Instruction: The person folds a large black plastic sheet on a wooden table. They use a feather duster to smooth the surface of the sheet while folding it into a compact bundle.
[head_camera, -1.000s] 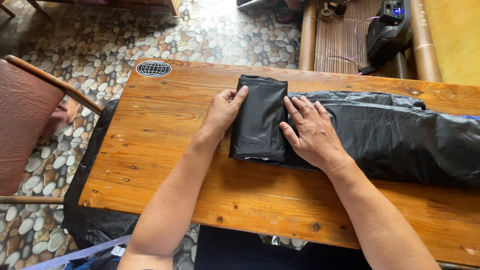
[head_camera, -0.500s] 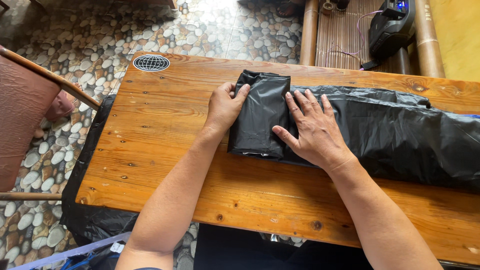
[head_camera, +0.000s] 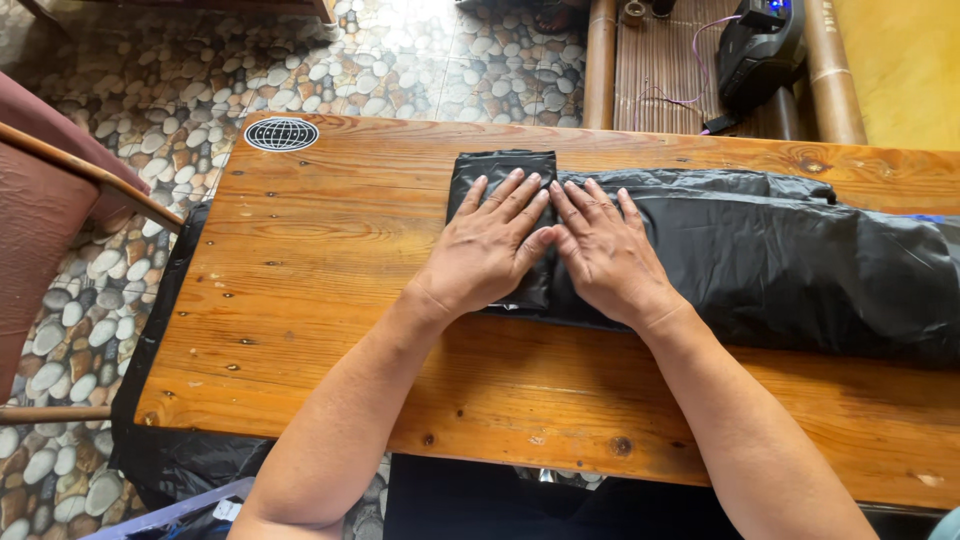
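Where a moment ago the left hand (head_camera: 487, 248) gripped the fold's edge, both hands now lie open and flat, side by side, on the folded end of the black plastic bag (head_camera: 760, 255) on the wooden table (head_camera: 320, 290), with the right hand (head_camera: 603, 252) pressing the fold down.

Long folded plastic bag (head_camera: 760, 260): glossy black, plain. Wooden plank table (head_camera: 330, 260): orange-brown, dark knots and streaked grain. Round sticker (head_camera: 281, 134) at table corner: black-and-white globe grid. Pebble-mosaic floor (head_camera: 130, 110): grey, white, tan stones. Chair cushion (head_camera: 35, 230): dull maroon.
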